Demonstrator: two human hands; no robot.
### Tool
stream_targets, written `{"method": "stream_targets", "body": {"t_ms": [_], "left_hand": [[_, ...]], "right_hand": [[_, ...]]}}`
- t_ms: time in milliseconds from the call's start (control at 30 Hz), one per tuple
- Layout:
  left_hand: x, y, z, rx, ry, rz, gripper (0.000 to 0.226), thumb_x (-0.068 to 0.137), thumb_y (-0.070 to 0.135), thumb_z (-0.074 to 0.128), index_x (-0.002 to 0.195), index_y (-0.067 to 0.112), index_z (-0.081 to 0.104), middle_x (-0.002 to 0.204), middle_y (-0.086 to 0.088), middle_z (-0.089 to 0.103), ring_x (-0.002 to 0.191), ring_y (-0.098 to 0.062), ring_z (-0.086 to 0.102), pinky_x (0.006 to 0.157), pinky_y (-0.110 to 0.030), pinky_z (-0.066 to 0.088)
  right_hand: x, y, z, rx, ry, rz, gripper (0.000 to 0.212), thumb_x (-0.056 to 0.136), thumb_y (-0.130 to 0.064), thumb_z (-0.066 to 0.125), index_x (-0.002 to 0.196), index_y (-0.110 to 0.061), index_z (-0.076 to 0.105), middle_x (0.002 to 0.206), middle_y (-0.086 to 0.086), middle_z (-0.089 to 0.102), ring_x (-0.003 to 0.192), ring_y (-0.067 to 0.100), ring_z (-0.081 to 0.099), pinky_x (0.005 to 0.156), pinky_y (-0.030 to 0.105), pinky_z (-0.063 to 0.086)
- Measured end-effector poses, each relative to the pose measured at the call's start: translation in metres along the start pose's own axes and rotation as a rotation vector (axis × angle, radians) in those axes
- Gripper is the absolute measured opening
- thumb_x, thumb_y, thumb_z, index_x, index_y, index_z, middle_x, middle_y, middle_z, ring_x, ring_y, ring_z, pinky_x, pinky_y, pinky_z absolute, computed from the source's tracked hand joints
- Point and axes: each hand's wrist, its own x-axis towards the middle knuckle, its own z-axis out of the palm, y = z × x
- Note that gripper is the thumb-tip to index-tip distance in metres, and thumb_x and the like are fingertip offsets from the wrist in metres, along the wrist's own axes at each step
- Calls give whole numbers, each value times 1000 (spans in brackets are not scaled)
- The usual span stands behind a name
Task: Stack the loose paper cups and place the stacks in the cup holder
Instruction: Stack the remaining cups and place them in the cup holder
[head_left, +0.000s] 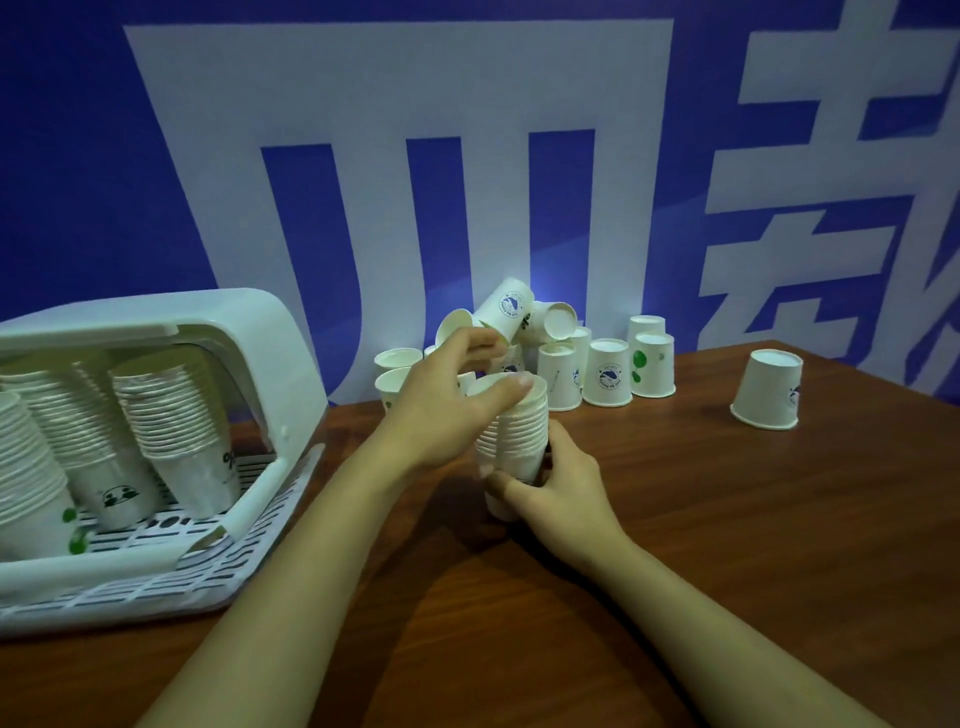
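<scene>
Right hand (563, 486) grips the paper cup stack (514, 441) on the surface (727, 519); left hand (441, 410) pinches its top rim.

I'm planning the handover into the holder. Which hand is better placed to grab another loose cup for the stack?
Left. The right hand grips the base of the stack on the table, steadying it. The left hand rests atop the stack, nearest the pile of loose cups just behind.

head view | from above, facing forward-down | close over table (727, 519) (wide-angle)
</scene>
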Motion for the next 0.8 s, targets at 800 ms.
{"method": "stream_targets", "body": {"t_ms": [800], "left_hand": [[48,-141,14,112,612,-603,120,69,56,92,159,19,23,154,-14,51,141,-39,48,114,-57,43]], "right_hand": [[8,4,4,88,-2,21,51,78,-45,87,122,-39,62,111,-22,71,100,-15,63,77,15,51]]}}
